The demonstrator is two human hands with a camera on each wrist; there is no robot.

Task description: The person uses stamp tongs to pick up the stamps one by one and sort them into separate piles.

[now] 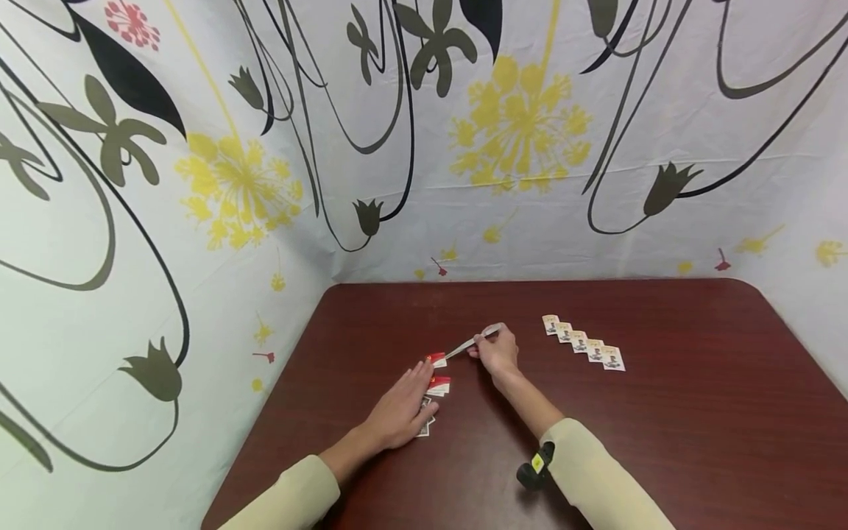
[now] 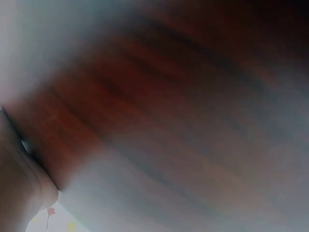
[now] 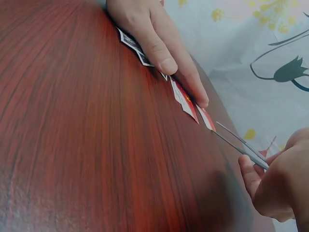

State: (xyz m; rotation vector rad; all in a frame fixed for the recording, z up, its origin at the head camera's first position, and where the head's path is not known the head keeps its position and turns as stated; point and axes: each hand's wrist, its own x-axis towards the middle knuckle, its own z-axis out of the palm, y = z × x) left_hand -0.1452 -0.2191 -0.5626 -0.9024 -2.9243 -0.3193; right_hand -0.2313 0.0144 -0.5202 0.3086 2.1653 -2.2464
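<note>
My left hand (image 1: 400, 406) lies with extended fingers over a column of small stamp-like papers, touching them. At the far end of the column is a red-and-white paper (image 1: 439, 358); another red-and-white group (image 1: 440, 383) lies nearer. Grey-and-white papers (image 1: 425, 429) show partly beneath the thumb. My right hand (image 1: 500, 356) pinches metal tweezers (image 3: 244, 151), whose tips point left at the farthest red-and-white paper. One tip appears to meet its edge in the right wrist view; the other stands apart. The left wrist view is mostly blurred.
On the right of the dark red-brown table (image 1: 695, 427), several pale yellow stamp-like papers (image 1: 579, 342) form an overlapping diagonal row. A black device with a yellow label (image 1: 538, 464) sits at the right sleeve. Floral-patterned cloth (image 1: 424, 162) hangs behind and left of the table.
</note>
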